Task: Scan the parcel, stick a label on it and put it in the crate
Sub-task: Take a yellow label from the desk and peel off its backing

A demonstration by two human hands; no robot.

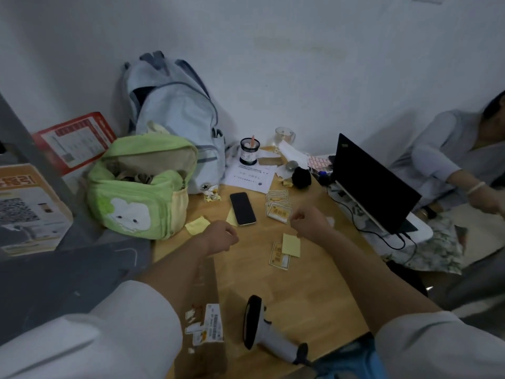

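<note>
The parcel (203, 305), a flat brown cardboard box with a white barcode label (212, 324), lies at the table's near left edge, partly under my left forearm. A white hand scanner (266, 332) with a black head lies on its side to the right of the parcel. Yellow-edged labels lie in a loose stack (278, 209) and as a single one (280, 255) beside a yellow note. My left hand (221, 237) and my right hand (308, 222) hover over the table's middle, both curled into fists. I see nothing held in either. No crate is recognisable.
A phone (242, 208) lies face up beyond my hands. A green bag (142, 192) and a pale blue backpack (175, 113) stand at the back left. A laptop (374, 184) sits on the right, with a seated person (459, 160) beyond it. A dark grey surface (68, 283) adjoins the table's left.
</note>
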